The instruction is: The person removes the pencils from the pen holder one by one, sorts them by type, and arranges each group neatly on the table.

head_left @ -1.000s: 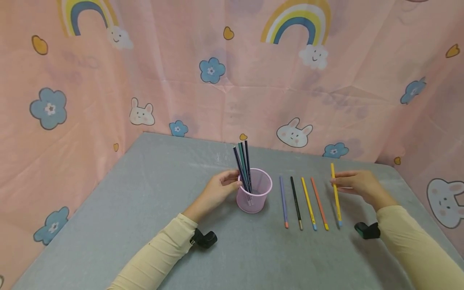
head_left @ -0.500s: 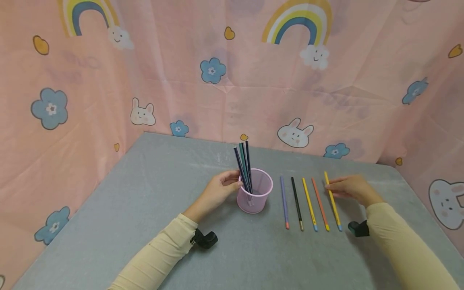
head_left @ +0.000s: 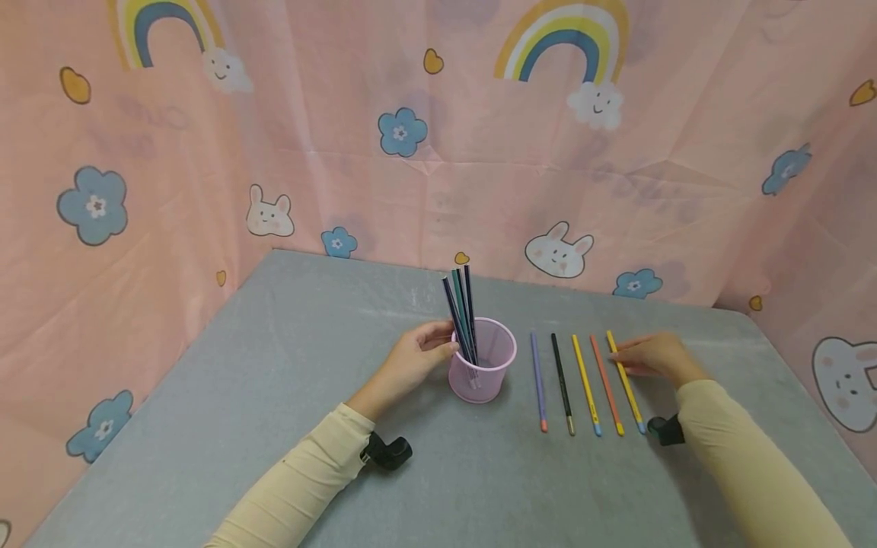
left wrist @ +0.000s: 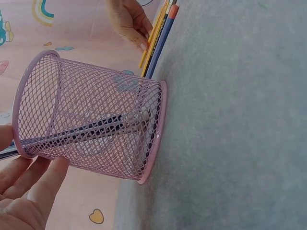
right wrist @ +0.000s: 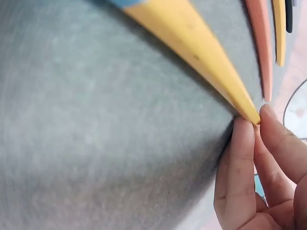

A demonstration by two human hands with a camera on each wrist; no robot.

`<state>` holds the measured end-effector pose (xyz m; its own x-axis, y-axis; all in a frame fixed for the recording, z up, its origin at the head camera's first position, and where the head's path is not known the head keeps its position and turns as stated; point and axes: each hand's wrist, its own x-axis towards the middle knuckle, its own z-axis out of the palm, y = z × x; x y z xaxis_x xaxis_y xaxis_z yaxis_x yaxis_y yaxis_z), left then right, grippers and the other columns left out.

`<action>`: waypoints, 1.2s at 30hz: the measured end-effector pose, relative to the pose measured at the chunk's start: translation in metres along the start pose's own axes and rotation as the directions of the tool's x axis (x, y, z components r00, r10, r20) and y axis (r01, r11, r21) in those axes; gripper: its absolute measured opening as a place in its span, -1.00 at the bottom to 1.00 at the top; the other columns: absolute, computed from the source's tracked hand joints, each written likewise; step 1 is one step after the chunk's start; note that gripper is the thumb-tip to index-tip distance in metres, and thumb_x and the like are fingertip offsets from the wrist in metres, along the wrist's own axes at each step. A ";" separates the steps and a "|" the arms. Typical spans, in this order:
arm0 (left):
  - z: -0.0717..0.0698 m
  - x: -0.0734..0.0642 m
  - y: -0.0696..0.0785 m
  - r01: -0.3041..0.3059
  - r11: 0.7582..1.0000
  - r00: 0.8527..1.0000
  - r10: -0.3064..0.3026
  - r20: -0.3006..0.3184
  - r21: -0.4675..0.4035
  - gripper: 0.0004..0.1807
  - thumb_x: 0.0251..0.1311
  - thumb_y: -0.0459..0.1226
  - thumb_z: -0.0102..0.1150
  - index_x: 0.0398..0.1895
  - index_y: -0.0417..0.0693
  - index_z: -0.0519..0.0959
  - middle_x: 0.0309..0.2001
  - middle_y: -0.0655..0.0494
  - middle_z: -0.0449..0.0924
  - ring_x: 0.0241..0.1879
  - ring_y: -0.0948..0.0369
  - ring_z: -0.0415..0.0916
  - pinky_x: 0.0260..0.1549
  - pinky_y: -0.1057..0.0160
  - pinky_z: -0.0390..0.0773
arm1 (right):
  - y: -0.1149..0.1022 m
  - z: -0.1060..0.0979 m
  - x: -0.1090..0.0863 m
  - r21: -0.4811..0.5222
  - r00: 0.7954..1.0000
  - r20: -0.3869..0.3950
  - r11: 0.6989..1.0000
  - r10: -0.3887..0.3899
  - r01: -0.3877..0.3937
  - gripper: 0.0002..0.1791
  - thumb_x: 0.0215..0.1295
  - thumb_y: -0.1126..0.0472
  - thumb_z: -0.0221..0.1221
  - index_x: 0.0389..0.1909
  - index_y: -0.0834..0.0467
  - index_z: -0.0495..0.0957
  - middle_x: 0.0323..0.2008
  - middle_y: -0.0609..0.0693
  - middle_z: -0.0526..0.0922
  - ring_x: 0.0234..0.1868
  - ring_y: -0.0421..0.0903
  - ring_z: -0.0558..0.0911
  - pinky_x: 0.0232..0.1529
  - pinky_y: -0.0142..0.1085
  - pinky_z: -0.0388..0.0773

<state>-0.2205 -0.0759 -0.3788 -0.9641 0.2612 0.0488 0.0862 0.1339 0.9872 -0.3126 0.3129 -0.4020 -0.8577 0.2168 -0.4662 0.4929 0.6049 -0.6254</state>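
My left hand [head_left: 414,356] holds the rim of a pink mesh pencil cup [head_left: 479,387], which stands upright on the table. Several dark and green pencils [head_left: 459,312] lean inside it toward that hand. In the left wrist view, the thumb and fingers lie on either side of the cup's rim [left wrist: 17,110]. On the right, a yellow pencil [head_left: 626,388] with a blue end is pinched near its far end by my right hand [head_left: 656,356]. The right wrist view shows thumb and fingers at the tip of this yellow pencil [right wrist: 192,55], which lies low against the table.
Between cup and right hand lie a purple pencil [head_left: 537,380], a black pencil [head_left: 562,384], another yellow pencil [head_left: 586,387] and an orange pencil [head_left: 607,387], roughly side by side. A pink patterned curtain [head_left: 479,198] hangs behind the grey table [head_left: 308,304].
My right hand has moved left and lower with the yellow pencil, whose far end is now close to the orange one. The left hand and cup have stayed put.
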 end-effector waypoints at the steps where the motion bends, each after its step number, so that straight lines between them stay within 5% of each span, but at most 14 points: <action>1: 0.000 -0.002 0.004 0.001 1.000 1.000 -0.001 0.001 0.005 -0.50 0.23 -0.33 0.10 0.22 -0.31 0.33 0.18 -0.21 0.41 0.19 -0.03 0.39 0.14 0.12 0.44 | 0.000 0.001 0.001 -0.003 1.000 -0.017 1.000 0.009 -0.009 -0.39 0.03 0.22 0.35 0.08 0.44 0.43 -0.26 0.21 0.67 -0.51 -0.23 0.62 -0.35 -0.32 0.65; 11: 0.001 0.011 -0.020 -0.009 1.000 1.000 0.009 -0.010 -0.010 -0.48 0.21 -0.25 0.15 0.23 -0.21 0.35 0.18 -0.14 0.43 0.17 0.02 0.42 0.13 0.14 0.46 | -0.001 0.002 -0.006 -0.122 0.993 -0.079 0.990 -0.086 0.076 -0.53 0.10 0.22 0.30 -0.04 0.46 0.51 -0.19 0.29 0.64 -0.42 -0.12 0.66 -0.45 -0.33 0.64; 15: 0.001 0.010 -0.020 -0.011 1.000 1.000 0.011 -0.009 -0.013 -0.49 0.21 -0.25 0.15 0.22 -0.21 0.36 0.16 -0.12 0.45 0.15 0.04 0.44 0.11 0.17 0.48 | -0.005 0.002 -0.021 -0.133 0.978 -0.137 0.981 -0.158 0.140 -0.45 0.22 0.09 0.19 0.10 0.40 0.42 0.01 0.34 0.54 -0.17 0.08 0.64 -0.27 -0.20 0.64; 22: 0.002 0.009 -0.018 -0.011 1.000 1.000 0.011 -0.015 0.002 -0.49 0.21 -0.25 0.15 0.22 -0.21 0.37 0.17 -0.11 0.45 0.16 0.05 0.44 0.11 0.17 0.48 | -0.019 0.014 -0.059 0.001 0.942 -0.175 0.957 -0.285 0.289 -0.11 0.13 -0.37 0.05 0.27 0.23 0.31 0.26 0.28 0.33 0.18 0.19 0.45 0.14 0.08 0.41; 26: 0.001 0.009 -0.019 -0.009 1.000 1.000 0.008 -0.022 -0.004 -0.50 0.21 -0.26 0.15 0.21 -0.21 0.37 0.16 -0.11 0.45 0.16 0.04 0.43 0.11 0.15 0.47 | -0.023 0.027 -0.062 0.057 0.932 -0.177 0.942 -0.317 0.331 -0.12 0.07 -0.40 0.07 0.26 0.16 0.34 0.25 0.19 0.38 0.18 0.08 0.47 0.10 -0.03 0.49; 32: 0.001 0.008 -0.017 -0.014 1.000 0.999 0.014 -0.029 -0.005 -0.52 0.20 -0.28 0.15 0.19 -0.21 0.39 0.15 -0.12 0.47 0.15 0.04 0.44 0.11 0.16 0.48 | -0.010 0.052 -0.035 0.134 0.892 -0.201 0.890 -0.406 0.436 -0.21 0.04 -0.40 0.10 0.23 -0.02 0.40 0.19 0.01 0.48 0.10 -0.17 0.55 -0.08 -0.41 0.59; 36: 0.001 0.009 -0.018 -0.027 1.000 0.999 0.027 -0.022 0.001 -0.52 0.21 -0.27 0.15 0.19 -0.23 0.39 0.14 -0.13 0.47 0.15 0.04 0.44 0.11 0.16 0.48 | -0.018 0.065 -0.051 0.229 0.873 -0.176 0.843 -0.455 0.486 -0.25 0.09 -0.30 0.15 0.27 -0.02 0.34 0.20 0.00 0.47 0.09 -0.17 0.55 -0.03 -0.37 0.57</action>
<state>-0.2301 -0.0753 -0.3960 -0.9667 0.2434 0.0791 0.1127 0.1276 0.9854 -0.2681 0.2412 -0.4074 -0.9987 0.0489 -0.0122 0.0326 0.4400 -0.8974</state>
